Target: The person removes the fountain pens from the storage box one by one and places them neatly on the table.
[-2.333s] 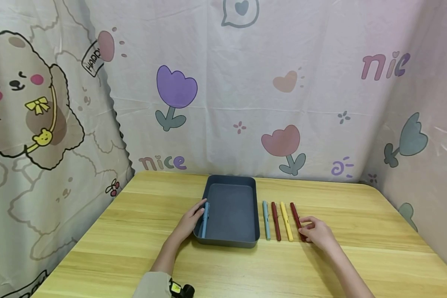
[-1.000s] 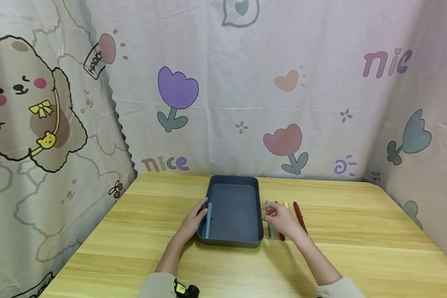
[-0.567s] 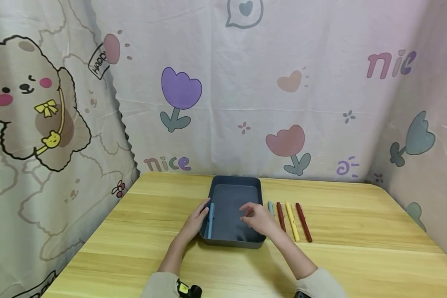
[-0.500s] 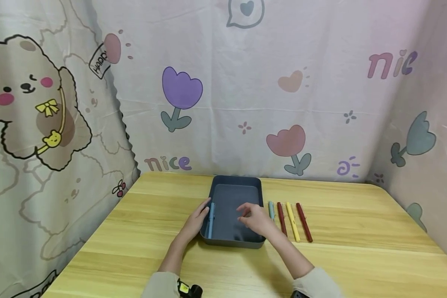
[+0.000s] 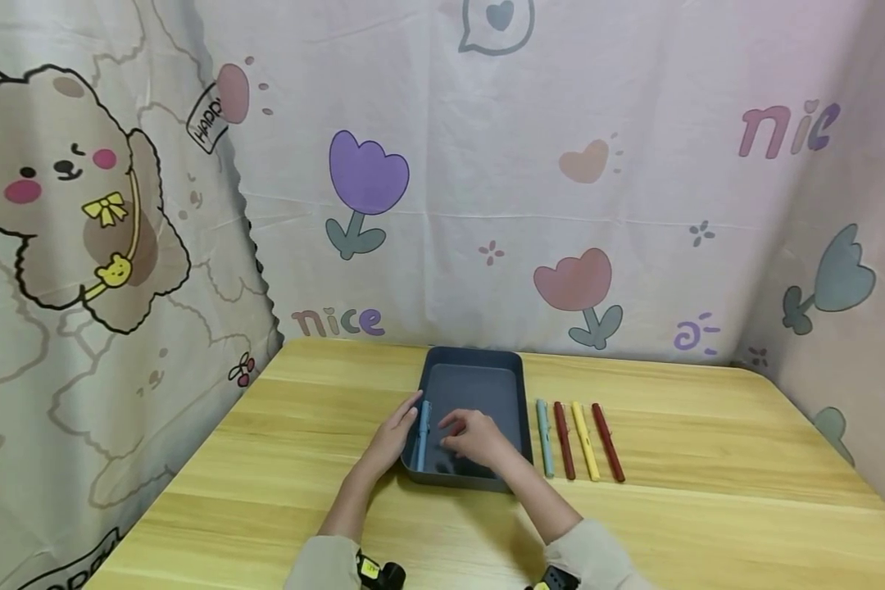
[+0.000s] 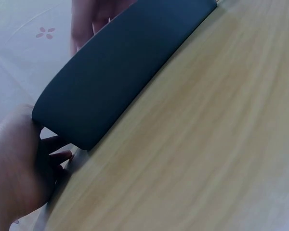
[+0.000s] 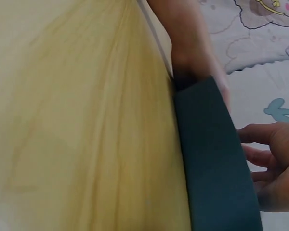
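Observation:
A dark grey rectangular tray (image 5: 479, 483) stands on the table, its outer wall (image 6: 120, 72) large in the left wrist view. My left hand (image 5: 392, 438) holds its left side, thumb at the rim and other fingers outside the wall. Just inside that wall lies a blue pen (image 5: 424, 434). Over the tray is my right hand (image 5: 478, 438), fingers loosely bent and nothing between them, fingertips a little right of the blue pen. In the right wrist view the right hand (image 7: 277, 163) shows behind the tray's near wall.
Right of the tray lies a row of pens: a light blue pen (image 5: 545, 438), a dark red pen (image 5: 564, 440), a yellow pen (image 5: 585, 441) and another dark red pen (image 5: 608, 442). A printed cloth (image 5: 472, 164) hangs behind the wooden table (image 5: 302, 393).
My right hand has left the rightmost dark red pen and moved left across the row to over the tray, close to the blue pen. The left hand stays at the tray's left side.

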A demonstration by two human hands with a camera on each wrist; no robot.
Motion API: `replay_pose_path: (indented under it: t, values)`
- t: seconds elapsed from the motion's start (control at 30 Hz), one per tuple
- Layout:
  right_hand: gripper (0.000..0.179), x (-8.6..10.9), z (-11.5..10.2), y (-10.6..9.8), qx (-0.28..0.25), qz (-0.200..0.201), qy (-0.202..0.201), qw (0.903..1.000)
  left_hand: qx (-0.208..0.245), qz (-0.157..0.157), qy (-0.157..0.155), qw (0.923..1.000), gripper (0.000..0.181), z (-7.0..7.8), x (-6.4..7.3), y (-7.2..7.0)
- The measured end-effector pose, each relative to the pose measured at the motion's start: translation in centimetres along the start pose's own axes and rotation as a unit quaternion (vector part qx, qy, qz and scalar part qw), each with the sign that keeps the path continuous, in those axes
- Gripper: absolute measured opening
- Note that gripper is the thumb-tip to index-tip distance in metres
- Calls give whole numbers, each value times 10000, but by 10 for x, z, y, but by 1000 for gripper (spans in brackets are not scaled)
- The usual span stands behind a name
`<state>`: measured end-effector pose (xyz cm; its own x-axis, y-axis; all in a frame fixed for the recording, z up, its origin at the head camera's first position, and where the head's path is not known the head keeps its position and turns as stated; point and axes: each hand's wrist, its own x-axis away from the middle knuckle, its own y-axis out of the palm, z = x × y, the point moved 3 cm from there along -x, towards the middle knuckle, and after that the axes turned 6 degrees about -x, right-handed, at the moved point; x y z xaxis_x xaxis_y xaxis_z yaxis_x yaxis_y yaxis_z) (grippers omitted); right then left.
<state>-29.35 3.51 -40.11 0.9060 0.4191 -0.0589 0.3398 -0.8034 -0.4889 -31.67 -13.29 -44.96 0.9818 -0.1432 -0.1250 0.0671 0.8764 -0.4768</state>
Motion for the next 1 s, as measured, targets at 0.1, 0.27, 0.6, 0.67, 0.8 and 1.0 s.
replay_pose_path:
  t: [0.1, 0.27, 0.6, 0.67, 0.8, 1.0]
  values:
    - [20, -3, 2, 6, -31, -44, 69, 10000, -8, -35, 2, 10000, 43, 0, 0, 1]
    - [18, -8, 6, 15, -55, -125, 56, 9999, 15, -71, 95, 9999, 43, 1, 0, 2]
    - [18, -15, 11, 22, 94, -182, -96, 9997, 49, -166, 61, 9998, 45, 0, -1, 3]
    - [17, -16, 9, 24, 244, -215, -155, 9994, 31, -153, 52, 9999, 44, 0, -1, 2]
    - [18, -19, 8, 27, 617, -264, -293, 9973, -23, -116, 63, 9999, 44, 0, -1, 1]
    - [18, -20, 7, 30, 783, -276, -363, 9959, -24, -59, 97, 9999, 43, 0, -1, 0]
